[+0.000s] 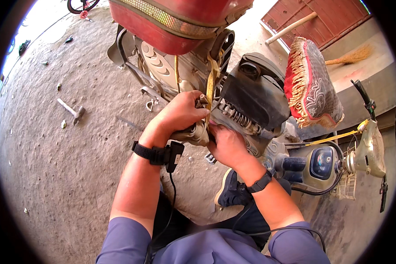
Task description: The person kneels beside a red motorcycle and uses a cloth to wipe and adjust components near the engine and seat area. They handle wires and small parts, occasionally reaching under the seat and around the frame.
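Both my hands work close together at the side of a dusty scooter [193, 68], below its red rear box [163, 26]. My left hand [185, 113] is closed, thumb and fingers bent round a crumpled tan cloth-like bundle [192, 133], beside a yellow strap [211, 86] that hangs from under the box. My right hand [228, 144] is closed too, its fingertips curled against the bundle's right side; what they grip is hidden. Just right of it are a coil-spring shock absorber [236, 115] and a black plastic panel [262, 94].
A fringed seat cover [314, 86] juts up at right, above the scooter's front end with its handlebar [368, 147] and a second yellow strap [336, 137]. A hammer [75, 111] lies on the rough ground at left. A broom [352, 55] lies far right, near a red metal door [312, 20].
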`<state>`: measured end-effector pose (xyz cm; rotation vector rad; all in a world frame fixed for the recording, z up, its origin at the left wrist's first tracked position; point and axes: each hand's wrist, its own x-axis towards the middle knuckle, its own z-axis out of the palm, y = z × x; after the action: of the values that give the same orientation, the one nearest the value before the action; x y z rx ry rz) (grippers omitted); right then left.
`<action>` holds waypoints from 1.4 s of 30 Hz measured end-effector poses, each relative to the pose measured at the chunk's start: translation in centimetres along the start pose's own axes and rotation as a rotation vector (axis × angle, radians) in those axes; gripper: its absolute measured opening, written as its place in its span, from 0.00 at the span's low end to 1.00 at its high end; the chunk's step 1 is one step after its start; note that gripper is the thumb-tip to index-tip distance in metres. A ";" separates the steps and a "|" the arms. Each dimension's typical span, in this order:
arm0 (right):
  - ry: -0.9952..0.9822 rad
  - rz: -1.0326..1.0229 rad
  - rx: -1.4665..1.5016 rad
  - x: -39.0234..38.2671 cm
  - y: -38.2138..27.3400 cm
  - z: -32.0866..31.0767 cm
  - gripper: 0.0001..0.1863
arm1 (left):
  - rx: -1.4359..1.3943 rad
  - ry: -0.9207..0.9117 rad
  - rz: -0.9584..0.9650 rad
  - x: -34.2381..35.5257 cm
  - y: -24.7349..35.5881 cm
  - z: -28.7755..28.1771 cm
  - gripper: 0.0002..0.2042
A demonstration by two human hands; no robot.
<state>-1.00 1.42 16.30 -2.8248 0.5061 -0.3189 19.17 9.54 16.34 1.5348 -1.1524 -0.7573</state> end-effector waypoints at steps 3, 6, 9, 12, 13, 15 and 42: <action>-0.090 0.056 0.043 -0.1 0.3 0.5 0.15 | 0.086 0.043 0.011 0.1 -0.3 0.1 0.20; -0.127 0.139 0.165 0.4 1.0 0.1 0.18 | 0.181 0.083 0.027 0.3 -0.9 0.0 0.21; -0.034 0.291 0.397 2.3 1.9 -1.4 0.17 | 0.207 0.085 0.021 0.2 -0.7 0.0 0.21; 0.192 0.213 0.622 5.1 2.6 -0.6 0.20 | 0.213 0.075 -0.013 -0.1 0.1 -0.5 0.21; 0.195 0.223 0.783 6.0 2.6 -0.2 0.19 | 0.208 0.075 -0.012 -0.1 0.1 -0.4 0.21; 0.197 0.239 1.105 7.3 2.4 0.6 0.18 | 0.218 0.081 -0.015 0.0 0.0 -0.3 0.20; 0.069 0.511 1.062 7.4 2.4 -1.5 0.10 | 0.115 0.047 -0.061 -0.1 0.5 -1.2 0.18</action>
<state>4.67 -3.81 18.30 -1.6083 0.7554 -0.4128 20.04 10.10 17.14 1.6809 -1.1352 -0.7019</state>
